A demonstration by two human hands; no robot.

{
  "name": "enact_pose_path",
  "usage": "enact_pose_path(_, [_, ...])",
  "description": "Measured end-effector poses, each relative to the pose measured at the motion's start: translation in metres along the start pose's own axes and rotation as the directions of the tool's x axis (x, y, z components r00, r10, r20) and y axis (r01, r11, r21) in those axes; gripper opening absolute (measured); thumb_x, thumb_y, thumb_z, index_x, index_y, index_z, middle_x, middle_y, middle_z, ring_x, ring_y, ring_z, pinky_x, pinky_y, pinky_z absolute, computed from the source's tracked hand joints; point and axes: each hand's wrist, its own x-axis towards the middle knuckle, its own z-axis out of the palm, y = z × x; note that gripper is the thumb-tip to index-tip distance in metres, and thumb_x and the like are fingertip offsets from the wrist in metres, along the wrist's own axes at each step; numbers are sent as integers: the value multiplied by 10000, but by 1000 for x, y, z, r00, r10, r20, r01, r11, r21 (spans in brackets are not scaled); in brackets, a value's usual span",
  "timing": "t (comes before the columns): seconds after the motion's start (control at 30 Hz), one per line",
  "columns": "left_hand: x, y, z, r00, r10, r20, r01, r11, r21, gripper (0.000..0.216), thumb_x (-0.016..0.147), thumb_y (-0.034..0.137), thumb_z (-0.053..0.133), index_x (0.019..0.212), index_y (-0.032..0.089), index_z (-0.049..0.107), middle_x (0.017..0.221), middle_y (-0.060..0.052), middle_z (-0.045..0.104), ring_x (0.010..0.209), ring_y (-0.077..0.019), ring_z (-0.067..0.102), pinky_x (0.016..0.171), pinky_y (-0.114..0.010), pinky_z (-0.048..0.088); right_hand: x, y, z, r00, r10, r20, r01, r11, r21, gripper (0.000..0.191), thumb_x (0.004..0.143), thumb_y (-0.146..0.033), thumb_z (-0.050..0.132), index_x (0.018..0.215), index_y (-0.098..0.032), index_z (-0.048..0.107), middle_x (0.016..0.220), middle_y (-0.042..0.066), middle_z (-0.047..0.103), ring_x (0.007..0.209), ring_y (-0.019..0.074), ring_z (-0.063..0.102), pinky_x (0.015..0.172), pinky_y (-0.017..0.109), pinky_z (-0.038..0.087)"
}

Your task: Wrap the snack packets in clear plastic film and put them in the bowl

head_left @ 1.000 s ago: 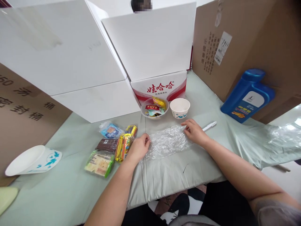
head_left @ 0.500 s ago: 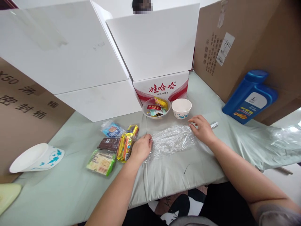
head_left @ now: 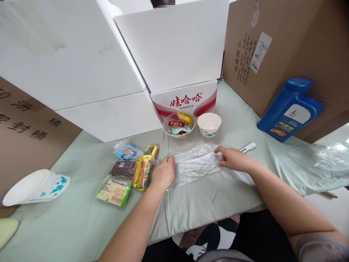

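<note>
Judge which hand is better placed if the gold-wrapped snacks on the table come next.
Probably the left: the left hand is right beside the gold-wrapped snacks, while the right hand is at the opposite end of the clear plastic.

The right hand (head_left: pixel 233 159) hides part of a white tool (head_left: pixel 249 147); the left edge crops a pale yellow object (head_left: pixel 7 231) beyond recognition.

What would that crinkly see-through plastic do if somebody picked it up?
The clear plastic would probably flop and droop, since it looks thin and full of wrinkles. It's likely very light, because it seems just a see-through film spread on the pale green cloth.
</note>
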Motion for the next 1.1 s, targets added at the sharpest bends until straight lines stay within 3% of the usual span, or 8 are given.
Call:
enact_pose_path(0.13, [1, 2, 0, 999, 24, 25, -24, 1000, -5, 223, 979, 234, 348, 1046, 172, 551, 1072, -87, 615, 862, -226, 643, 637, -308, 446, 1, 8, -5, 997, 59, -42, -63, 991, -115, 387, 813, -283, 638, 1186, -206, 565, 893, 45, 714, 837, 237, 652, 649, 298, 419])
enact_pose_path(0.23, [1, 1, 0, 999, 24, 28, -23, 1000, -19, 220, 978, 232, 353, 1057, 172, 549, 1077, -89, 615, 866, -221, 644, 643, -305, 445, 1, 8, -4, 969, 73, -235, -115, 979, -170, 354, 847, -350, 620, 1170, -206, 595, 961, 71, 708, 871, 254, 652, 696, 328, 455])
enact_pose_path(0.33, [1, 0, 0, 1000, 22, 19, -22, 999, -37, 214, 972, 226, 364, 1048, 171, 556, 1073, -91, 624, 868, -219, 645, 650, -301, 447, 5, -2, 9, 900, -139, -413, 76, 983, -166, 258, 944, -328, 477, 1089, -200, 648, 1036, 92, 692, 960, 239, 635, 810, 354, 486])
enact_pose_path(0.5, [3, 1, 6, 996, 62, -65, -73, 983, -170, 189, 951, 234, 412, 1020, 178, 578, 1044, -81, 659, 897, -222, 653, 723, -304, 473, 20, -17, 49, 827, -522, -208, 464, 843, -272, 539, 969, -457, 411, 1391, -129, 476, 1467, 170, 438, 1385, 293, 344, 1112, 465, 318])
enact_pose_path(0.73, [11, -18, 11, 958, -118, -263, -16, 889, -457, 236, 857, 182, 511, 1085, 182, 572, 971, -62, 683, 895, -200, 655, 848, -313, 499, 29, 9, 51, 940, -333, -78, 292, 900, -323, 831, 877, -649, 447, 1515, -145, 275, 1580, 165, 191, 1454, 378, 102, 1137, 603, 151])
enact_pose_path(0.9, [4, -23, 0, 801, -236, -550, -46, 891, -451, 209, 889, 191, 461, 1065, 147, 564, 1074, -125, 607, 948, -207, 614, 889, -332, 486, 26, 14, 47, 940, -328, -88, 284, 901, -327, 860, 856, -668, 464, 1514, -148, 277, 1582, 168, 184, 1453, 386, 95, 1138, 598, 145])
enact_pose_path(1.0, [-5, -13, -5, 787, -39, -616, -249, 893, -375, 198, 925, 231, 443, 1035, 163, 593, 1075, -120, 599, 1035, -217, 581, 930, -347, 472, 26, 11, 48, 947, -313, -65, 274, 900, -339, 871, 860, -663, 460, 1516, -125, 266, 1583, 174, 173, 1453, 389, 83, 1142, 593, 131])
enact_pose_path(1.1, [-12, -1, -5, 838, 356, -413, -494, 817, -298, 224, 900, 311, 552, 1085, 201, 613, 1117, -90, 614, 1127, -240, 540, 1006, -398, 430, 28, 11, 50, 943, -325, -76, 282, 899, -336, 858, 857, -661, 466, 1516, -148, 270, 1583, 171, 182, 1454, 386, 89, 1137, 599, 134])
